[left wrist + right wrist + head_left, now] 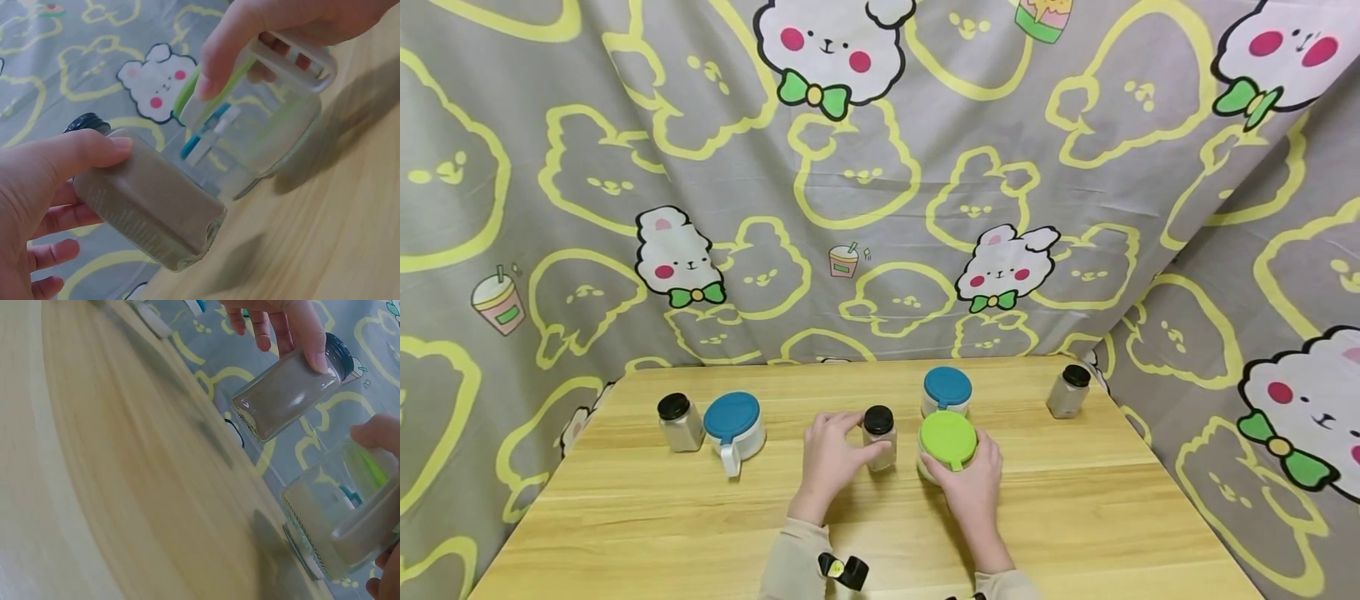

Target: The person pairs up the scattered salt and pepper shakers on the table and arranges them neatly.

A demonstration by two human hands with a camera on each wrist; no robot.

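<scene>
Head view, patterned curtain (865, 233) behind wooden table (895, 533), right hand (974, 483) gripping green-lidded jar (947, 437) in front of blue-lidded jar (947, 388), left hand (831, 457) pinching black-capped bottle (881, 430) between thumb and fingers, bottle just left of green-lidded jar, both near table's middle.

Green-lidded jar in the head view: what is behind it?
Behind the green-lidded jar, held by the right hand, stands a blue-lidded jar. Its lid and some pale upper body show; the green-lidded jar covers its lower front, so that part cannot be seen.

head view bright; wrist views dimmer, table (125, 487) softly shadowed.
</scene>
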